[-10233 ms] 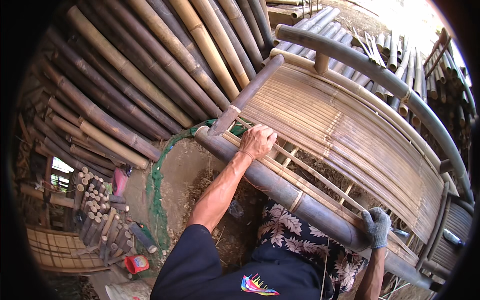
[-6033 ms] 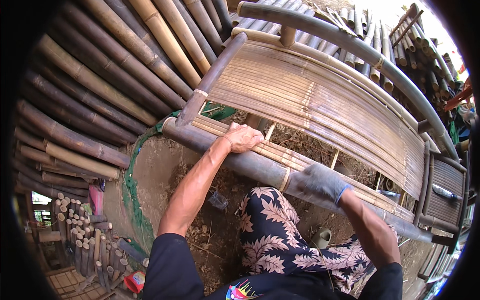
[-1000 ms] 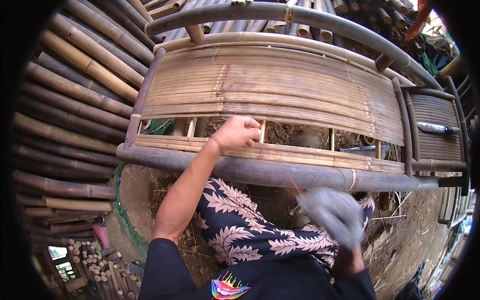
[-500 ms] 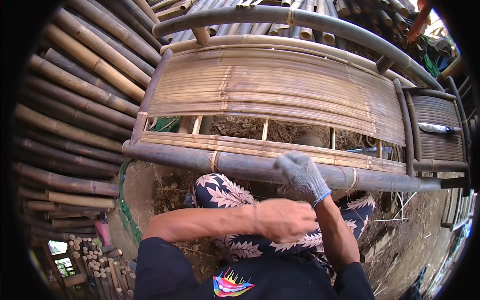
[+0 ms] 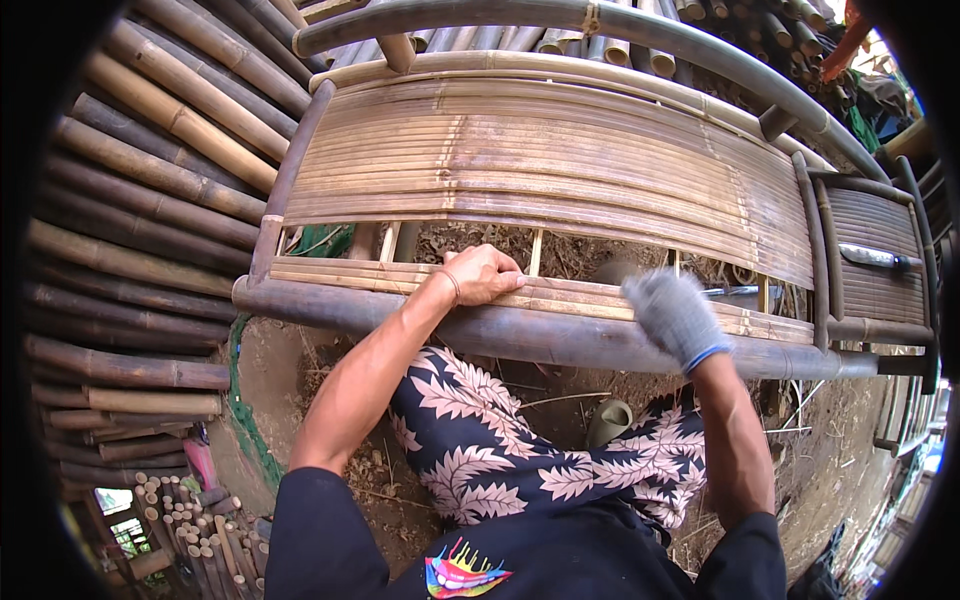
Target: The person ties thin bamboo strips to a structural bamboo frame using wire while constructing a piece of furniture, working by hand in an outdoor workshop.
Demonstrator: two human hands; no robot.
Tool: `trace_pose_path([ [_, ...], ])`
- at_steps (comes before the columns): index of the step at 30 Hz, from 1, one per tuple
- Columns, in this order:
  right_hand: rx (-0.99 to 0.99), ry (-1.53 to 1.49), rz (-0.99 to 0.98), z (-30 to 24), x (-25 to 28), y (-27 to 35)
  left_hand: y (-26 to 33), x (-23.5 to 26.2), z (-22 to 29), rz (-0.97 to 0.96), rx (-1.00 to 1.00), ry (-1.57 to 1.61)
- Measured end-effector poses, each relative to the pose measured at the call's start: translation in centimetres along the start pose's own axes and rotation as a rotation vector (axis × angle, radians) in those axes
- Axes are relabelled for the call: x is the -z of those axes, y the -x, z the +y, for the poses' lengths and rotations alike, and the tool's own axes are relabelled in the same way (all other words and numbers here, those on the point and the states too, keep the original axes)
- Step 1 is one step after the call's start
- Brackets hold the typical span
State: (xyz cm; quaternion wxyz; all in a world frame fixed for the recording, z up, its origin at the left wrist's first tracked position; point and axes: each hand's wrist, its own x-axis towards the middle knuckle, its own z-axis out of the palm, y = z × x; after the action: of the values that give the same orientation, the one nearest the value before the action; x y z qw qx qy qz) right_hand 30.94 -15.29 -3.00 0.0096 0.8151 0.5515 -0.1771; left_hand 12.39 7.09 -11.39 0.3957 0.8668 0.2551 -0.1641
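Note:
A bamboo bench frame (image 5: 560, 340) stands in front of me, its seat made of thin bamboo slats (image 5: 560, 170) with a gap showing the ground. My left hand (image 5: 484, 274), bare, rests on the narrow front slats (image 5: 330, 274) at the edge of the gap, fingers curled over them. My right hand (image 5: 672, 312) wears a grey glove and lies on the front slats and thick front pole, blurred; whether it grips anything I cannot tell. My legs in patterned trousers (image 5: 500, 440) show below the pole.
A stack of long bamboo poles (image 5: 140, 200) lies at the left. Short cut bamboo pieces (image 5: 190, 510) stand at the lower left. A green net edge (image 5: 245, 420) lies on the dirt. A knife-like tool (image 5: 880, 258) rests on the armrest at the right.
My left hand has gone from in front of my body back up onto the front slats. My gloved right hand has shifted right along the front pole.

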Motion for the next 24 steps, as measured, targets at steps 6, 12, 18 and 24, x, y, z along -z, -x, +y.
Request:
trace_pose_path([
  [6, 0.528, -0.332, 0.212, -9.2, -4.6, 2.4, -0.1, 0.1, 1.4, 0.004, 0.069, -0.002],
  [12, 0.409, -0.527, 0.126, -3.7, -7.0, 6.9, 0.3, -0.5, 0.2, 0.095, -0.050, -0.036],
  [18, -0.148, -0.846, 0.233, -1.3, -9.8, 16.5, 0.8, -2.0, 5.0, 0.516, -0.252, -0.309],
  [24, -0.886, -0.336, 0.335, 6.5, -8.0, 29.0, -6.1, -9.6, 18.3, 0.416, -1.006, -0.424],
])
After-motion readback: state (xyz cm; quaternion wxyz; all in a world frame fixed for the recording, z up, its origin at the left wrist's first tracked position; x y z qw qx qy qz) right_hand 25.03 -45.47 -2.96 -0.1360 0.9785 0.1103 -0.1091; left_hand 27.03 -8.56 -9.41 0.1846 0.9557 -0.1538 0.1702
